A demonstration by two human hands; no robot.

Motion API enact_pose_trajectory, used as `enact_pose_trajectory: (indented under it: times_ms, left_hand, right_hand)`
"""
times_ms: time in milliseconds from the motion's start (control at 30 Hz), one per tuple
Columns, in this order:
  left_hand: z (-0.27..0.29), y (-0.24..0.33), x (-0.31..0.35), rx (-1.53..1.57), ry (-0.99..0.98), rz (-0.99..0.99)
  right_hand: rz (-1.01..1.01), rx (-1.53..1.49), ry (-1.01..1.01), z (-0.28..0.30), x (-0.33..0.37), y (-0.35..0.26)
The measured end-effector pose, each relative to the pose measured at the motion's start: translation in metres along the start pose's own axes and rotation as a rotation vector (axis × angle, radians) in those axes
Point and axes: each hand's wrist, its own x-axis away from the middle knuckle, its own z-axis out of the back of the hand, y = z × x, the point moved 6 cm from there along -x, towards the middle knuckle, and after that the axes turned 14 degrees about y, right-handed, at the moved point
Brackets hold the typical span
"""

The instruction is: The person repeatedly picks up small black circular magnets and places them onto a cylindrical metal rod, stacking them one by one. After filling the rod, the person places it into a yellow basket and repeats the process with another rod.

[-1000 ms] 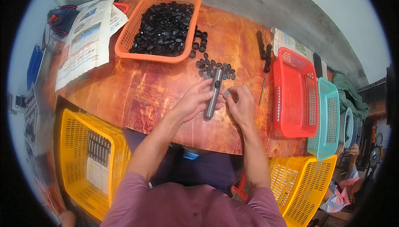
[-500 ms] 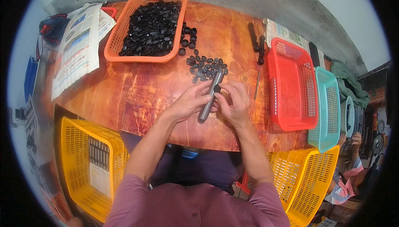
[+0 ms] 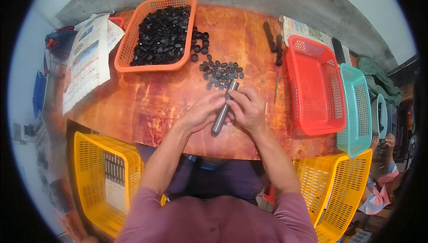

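A grey metal tube [image 3: 220, 121] is held at a slant above the near part of the table. My left hand [image 3: 203, 111] is closed around its left side, with the fingers partly behind it. From the right, my right hand [image 3: 248, 111] presses thumb and fingertips at the tube's upper part. A small black piece [image 3: 228, 95] shows there against the tube, mostly covered by my fingers. Just beyond the tube's far end, several small dark oval pieces [image 3: 221, 71] lie loose on the table.
An orange basket [image 3: 191, 29] full of black pieces stands far left, with black round caps [image 3: 204, 43] beside it. Red [image 3: 315, 130] and teal [image 3: 355, 149] baskets stand right, near a thin rod [image 3: 276, 89] and black tools [image 3: 278, 49]. Yellow crates [image 3: 82, 171] flank me. Another person's hand [image 3: 389, 140] shows far right.
The whole view has shifted slightly. My right fingers have closed further over the black piece, which shows less now. Both hands stay at the tube.
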Motion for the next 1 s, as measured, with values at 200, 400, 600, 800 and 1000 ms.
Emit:
enact_pose_trajectory:
  times_ms: [200, 400, 600, 800, 1000]
  left_hand:
    - [-0.008, -0.006, 0.006, 0.043, 0.074, 0.086]
    - [-0.014, -0.010, 0.008, 0.044, 0.196, 0.000]
    - [-0.021, -0.012, 0.013, 0.136, 0.177, 0.108]
    - [-0.029, -0.017, 0.015, 0.080, 0.191, 0.139]
    - [-0.034, -0.019, 0.018, -0.017, 0.201, 0.078]
  right_hand:
    - [0.113, 0.037, 0.012, 0.000, 0.002, -0.002]
    - [0.047, -0.057, 0.007, 0.005, 0.000, -0.001]
    - [-0.397, -0.198, 0.090, 0.013, 0.001, 0.018]
    - [-0.278, -0.199, 0.013, 0.003, 0.009, 0.026]
    - [-0.251, -0.184, -0.039, 0.003, 0.010, 0.024]
